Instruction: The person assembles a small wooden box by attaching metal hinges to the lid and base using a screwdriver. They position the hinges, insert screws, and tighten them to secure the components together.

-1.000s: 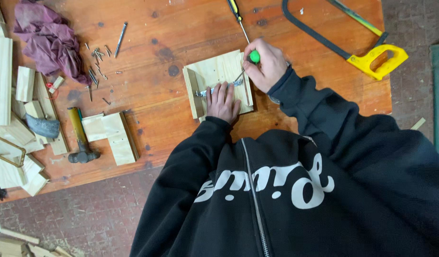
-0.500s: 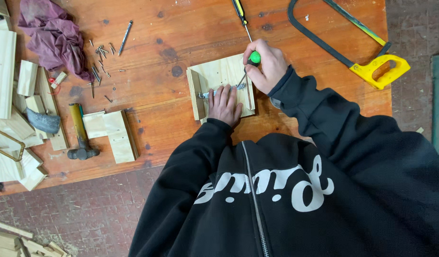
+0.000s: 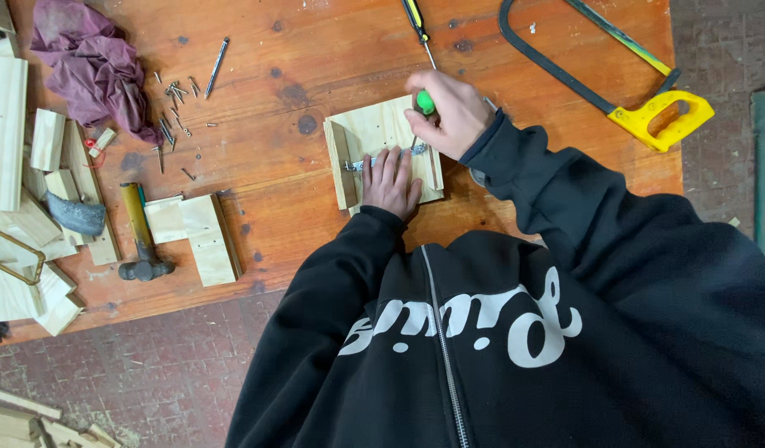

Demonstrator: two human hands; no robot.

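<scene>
A small pale wooden board (image 3: 374, 133) with raised side strips lies on the orange-brown workbench (image 3: 316, 58). A thin metal strip (image 3: 358, 164) crosses it. My left hand (image 3: 391, 182) lies flat on the board, fingers spread, pressing the strip down. My right hand (image 3: 450, 112) is closed around a green-handled tool (image 3: 424, 103), its tip pointing down at the strip's right end. A second screwdriver (image 3: 416, 21) with a yellow and black handle rests just beyond my right hand.
A hacksaw (image 3: 615, 75) with a yellow handle lies at the far right. A hammer (image 3: 139, 236) and pale wood blocks (image 3: 200, 236) sit to the left. Loose nails (image 3: 179, 108), a purple rag (image 3: 88, 70) and wood offcuts (image 3: 21, 166) fill the left edge. Brick floor (image 3: 133, 365) lies below.
The view has shifted slightly. My right hand has lifted a little with the green-handled tool; my left hand stays pressed on the board.
</scene>
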